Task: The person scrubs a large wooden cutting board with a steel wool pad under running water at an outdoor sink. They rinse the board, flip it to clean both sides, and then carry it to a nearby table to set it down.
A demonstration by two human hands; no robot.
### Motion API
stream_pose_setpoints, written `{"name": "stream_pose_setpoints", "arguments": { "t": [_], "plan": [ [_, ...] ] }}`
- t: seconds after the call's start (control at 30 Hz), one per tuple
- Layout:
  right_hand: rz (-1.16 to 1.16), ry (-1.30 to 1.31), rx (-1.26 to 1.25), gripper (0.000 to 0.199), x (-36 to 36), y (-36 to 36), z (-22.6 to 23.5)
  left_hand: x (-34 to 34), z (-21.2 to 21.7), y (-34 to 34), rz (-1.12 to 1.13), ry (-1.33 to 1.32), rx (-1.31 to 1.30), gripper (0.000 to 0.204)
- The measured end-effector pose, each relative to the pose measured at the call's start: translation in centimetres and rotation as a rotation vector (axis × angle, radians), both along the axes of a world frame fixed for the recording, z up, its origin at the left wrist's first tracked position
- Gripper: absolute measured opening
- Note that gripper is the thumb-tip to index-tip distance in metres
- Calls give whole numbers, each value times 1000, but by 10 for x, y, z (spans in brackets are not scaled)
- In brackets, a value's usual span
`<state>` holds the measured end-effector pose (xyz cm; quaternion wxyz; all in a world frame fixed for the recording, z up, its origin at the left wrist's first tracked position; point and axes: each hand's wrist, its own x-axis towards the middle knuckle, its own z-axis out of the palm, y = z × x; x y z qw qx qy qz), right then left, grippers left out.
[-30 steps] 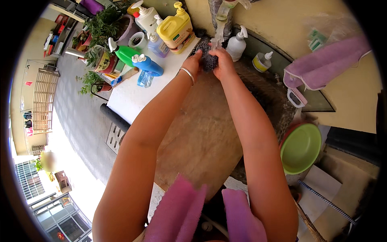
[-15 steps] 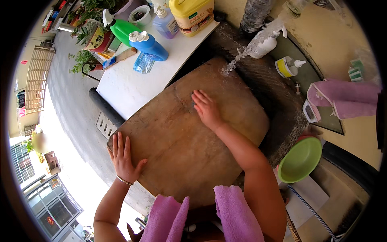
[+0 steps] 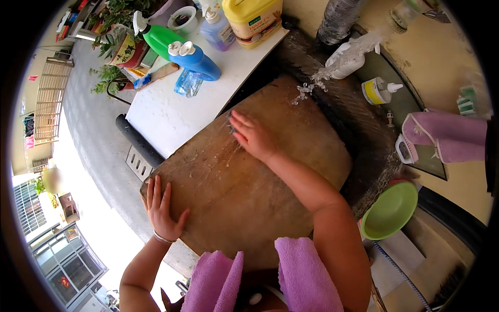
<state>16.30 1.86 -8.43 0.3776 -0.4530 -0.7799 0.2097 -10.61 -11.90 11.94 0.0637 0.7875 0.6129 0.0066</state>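
Note:
A large brown board [image 3: 223, 203], worn and wet, lies in front of me. My left hand [image 3: 165, 210], a bangle at its wrist, rests flat on the board's left edge with the fingers spread. Past the middle of the board, my right hand [image 3: 253, 136] presses down with its fingers close together. A small grey thing [image 3: 232, 126] shows at its fingertips; most of it is hidden, and I cannot tell its kind. Water [image 3: 332, 62] pours in a stream from the upper right and splashes by the board's far corner.
Beyond the board, a white tabletop [image 3: 171, 117] carries a blue bottle [image 3: 200, 63], a green spray bottle [image 3: 156, 39] and a yellow jug [image 3: 252, 23]. On the right are a white bottle [image 3: 377, 91], a scrub brush [image 3: 406, 149], a purple towel [image 3: 452, 138] and a green basin [image 3: 390, 210].
My right hand has slid left and slightly away across the board, the grey thing moving with it. My left hand keeps its place on the edge. Water still runs.

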Motion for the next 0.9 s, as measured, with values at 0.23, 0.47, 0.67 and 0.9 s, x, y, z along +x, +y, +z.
{"name": "stream_pose_setpoints", "arguments": {
  "t": [0.23,0.47,0.67,0.9],
  "plan": [
    [-559,-140,-193,36,40,73,-75,2,0,4,-12,-36,-15,81],
    [-207,78,-44,33,10,41,-40,-1,1,-2,9,-1,-34,80],
    [-677,-125,-407,31,101,34,-78,3,-2,1,-10,-34,-8,80],
    [-35,43,-239,40,17,-153,45,0,-5,-3,-19,-12,3,79]
  ]
}}
